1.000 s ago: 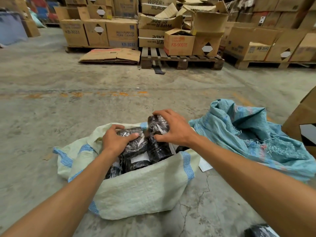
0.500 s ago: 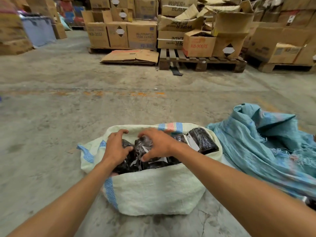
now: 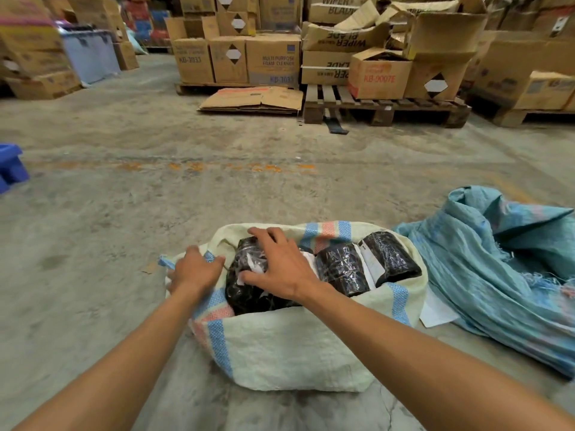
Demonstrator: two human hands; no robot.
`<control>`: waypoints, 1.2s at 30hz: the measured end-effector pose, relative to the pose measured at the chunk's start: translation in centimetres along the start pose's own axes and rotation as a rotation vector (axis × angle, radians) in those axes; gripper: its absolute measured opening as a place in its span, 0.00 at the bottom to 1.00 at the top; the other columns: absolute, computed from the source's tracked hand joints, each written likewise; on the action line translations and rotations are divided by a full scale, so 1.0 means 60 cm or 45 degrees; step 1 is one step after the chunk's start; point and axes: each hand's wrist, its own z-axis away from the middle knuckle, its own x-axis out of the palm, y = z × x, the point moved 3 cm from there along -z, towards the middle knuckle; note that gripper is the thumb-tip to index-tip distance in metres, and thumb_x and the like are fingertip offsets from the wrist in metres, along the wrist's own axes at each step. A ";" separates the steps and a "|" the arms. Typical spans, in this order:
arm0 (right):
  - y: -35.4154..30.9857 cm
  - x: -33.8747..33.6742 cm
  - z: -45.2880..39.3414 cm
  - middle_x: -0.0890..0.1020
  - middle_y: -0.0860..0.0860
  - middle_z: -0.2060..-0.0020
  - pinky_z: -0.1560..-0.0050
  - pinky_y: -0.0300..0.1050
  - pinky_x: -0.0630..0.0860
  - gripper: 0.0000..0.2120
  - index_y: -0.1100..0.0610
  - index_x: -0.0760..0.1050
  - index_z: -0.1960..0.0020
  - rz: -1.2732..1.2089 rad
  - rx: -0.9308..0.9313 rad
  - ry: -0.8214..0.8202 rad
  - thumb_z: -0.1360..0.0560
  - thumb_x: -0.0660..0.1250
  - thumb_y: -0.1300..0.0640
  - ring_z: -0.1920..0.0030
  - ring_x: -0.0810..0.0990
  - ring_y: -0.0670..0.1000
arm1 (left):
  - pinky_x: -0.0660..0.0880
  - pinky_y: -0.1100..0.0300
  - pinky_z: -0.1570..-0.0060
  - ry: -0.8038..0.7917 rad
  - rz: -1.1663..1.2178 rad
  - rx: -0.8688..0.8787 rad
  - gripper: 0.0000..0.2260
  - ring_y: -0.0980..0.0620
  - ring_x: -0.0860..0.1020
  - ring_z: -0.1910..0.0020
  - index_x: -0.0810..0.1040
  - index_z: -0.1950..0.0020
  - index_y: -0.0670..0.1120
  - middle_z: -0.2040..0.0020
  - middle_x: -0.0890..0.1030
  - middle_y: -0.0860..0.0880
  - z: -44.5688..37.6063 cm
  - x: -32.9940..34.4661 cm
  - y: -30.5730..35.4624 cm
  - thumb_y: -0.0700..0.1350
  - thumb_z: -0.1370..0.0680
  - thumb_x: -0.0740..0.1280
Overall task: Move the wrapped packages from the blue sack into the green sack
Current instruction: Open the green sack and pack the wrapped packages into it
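Observation:
The pale green sack (image 3: 295, 349) stands open on the concrete floor, filled with several black wrapped packages (image 3: 339, 265) bearing white labels. My right hand (image 3: 280, 265) lies spread on top of the leftmost package (image 3: 249, 293), fingers apart, pressing rather than gripping. My left hand (image 3: 194, 272) grips the sack's left rim (image 3: 214, 303) where the blue and red stripes run. The blue sack (image 3: 504, 275) lies crumpled and flat on the floor to the right, its inside hidden.
A white paper sheet (image 3: 438, 309) lies between the two sacks. Cardboard boxes on wooden pallets (image 3: 385, 107) line the far side, with flattened cardboard (image 3: 255, 99) in front. A blue plastic object (image 3: 11, 166) sits at the left edge.
My left hand left the packages and took hold of the sack's left rim. My right hand shifted onto the leftmost package and flattened. The view panned left.

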 end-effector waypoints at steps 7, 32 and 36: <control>-0.011 0.076 -0.018 0.58 0.60 0.28 0.28 0.58 0.66 0.51 0.45 0.45 0.23 -0.352 0.329 -0.403 0.32 0.76 0.41 0.29 0.65 0.64 | 0.73 0.49 0.52 -0.071 0.304 0.203 0.06 0.43 0.76 0.51 0.73 0.46 0.47 0.50 0.79 0.46 -0.010 -0.042 -0.009 0.47 0.21 0.64; -0.051 0.172 -0.058 0.77 0.57 0.34 0.33 0.50 0.71 0.19 0.61 0.73 0.31 -0.901 0.326 -0.497 0.21 0.62 0.66 0.34 0.75 0.56 | 0.74 0.50 0.49 -0.291 0.481 0.461 0.04 0.49 0.78 0.51 0.73 0.45 0.45 0.50 0.80 0.47 0.000 -0.104 0.021 0.44 0.19 0.64; -0.025 0.156 -0.062 0.82 0.52 0.39 0.36 0.56 0.73 0.16 0.52 0.79 0.36 -0.239 -0.020 -0.413 0.23 0.66 0.57 0.37 0.77 0.56 | 0.73 0.51 0.52 -0.182 0.349 0.503 0.06 0.48 0.77 0.52 0.72 0.45 0.43 0.52 0.79 0.47 -0.008 -0.093 0.020 0.43 0.20 0.65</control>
